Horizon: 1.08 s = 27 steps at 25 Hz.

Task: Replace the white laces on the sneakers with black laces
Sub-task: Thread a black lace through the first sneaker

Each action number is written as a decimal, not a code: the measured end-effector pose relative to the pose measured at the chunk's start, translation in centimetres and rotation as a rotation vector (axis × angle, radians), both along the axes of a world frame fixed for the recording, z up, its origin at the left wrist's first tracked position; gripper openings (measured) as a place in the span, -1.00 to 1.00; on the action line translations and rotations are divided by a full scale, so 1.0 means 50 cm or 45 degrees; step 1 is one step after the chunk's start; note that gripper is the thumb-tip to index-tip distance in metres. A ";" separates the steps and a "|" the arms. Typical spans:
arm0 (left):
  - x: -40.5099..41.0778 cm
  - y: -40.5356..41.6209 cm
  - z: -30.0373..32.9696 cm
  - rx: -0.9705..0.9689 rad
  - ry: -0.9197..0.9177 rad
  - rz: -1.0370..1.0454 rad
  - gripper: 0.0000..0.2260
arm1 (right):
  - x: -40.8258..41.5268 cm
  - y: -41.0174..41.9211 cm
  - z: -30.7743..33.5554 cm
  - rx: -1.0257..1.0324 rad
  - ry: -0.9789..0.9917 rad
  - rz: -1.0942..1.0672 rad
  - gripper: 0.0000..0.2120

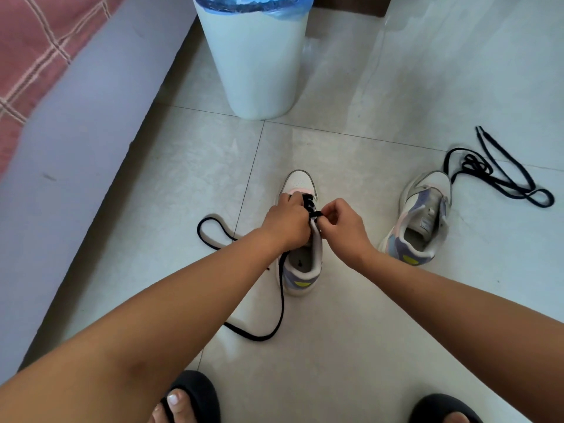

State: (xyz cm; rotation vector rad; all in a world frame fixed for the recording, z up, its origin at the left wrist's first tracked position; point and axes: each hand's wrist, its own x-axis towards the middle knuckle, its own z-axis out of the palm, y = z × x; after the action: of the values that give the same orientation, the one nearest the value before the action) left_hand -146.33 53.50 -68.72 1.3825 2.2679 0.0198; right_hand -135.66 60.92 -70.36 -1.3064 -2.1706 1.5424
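A white, pink and lilac sneaker [300, 271] stands on the floor tiles in the middle, toe pointing away, with a black lace [276, 325] threaded through its lower eyelets. My left hand [287, 222] grips the sneaker's left upper edge near the tongue. My right hand [340, 225] pinches the black lace at an eyelet on the right side. Loose ends of this lace trail on the floor to the left and toward me. The second sneaker [419, 219] stands unlaced to the right. A spare black lace [500, 172] lies coiled behind it.
A pale bin [259, 68] with a blue liner stands just beyond the sneaker. A bed edge [76, 141] with pink checked bedding runs along the left. My feet in black slippers [195, 398] are at the bottom.
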 end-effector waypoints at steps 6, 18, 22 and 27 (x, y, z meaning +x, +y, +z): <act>0.019 -0.071 -0.031 0.504 0.257 -0.076 -0.71 | 0.000 -0.006 -0.008 -0.092 -0.011 -0.127 -0.89; 0.038 -0.052 -0.021 0.085 0.136 0.047 -0.69 | 0.041 -0.050 0.006 0.084 -0.141 0.268 -0.53; 0.043 -0.066 -0.022 0.194 0.055 -0.022 -0.68 | 0.036 -0.057 0.004 0.264 -0.234 0.283 -0.68; 0.042 -0.118 0.016 0.302 -0.551 0.458 -0.84 | 0.028 -0.057 0.015 0.346 -0.300 0.199 -0.76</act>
State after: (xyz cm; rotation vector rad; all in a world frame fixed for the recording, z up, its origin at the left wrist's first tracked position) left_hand -144.24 47.60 -67.91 0.9389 2.1489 0.6594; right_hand -134.24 58.05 -69.59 -1.3112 -2.5727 1.1330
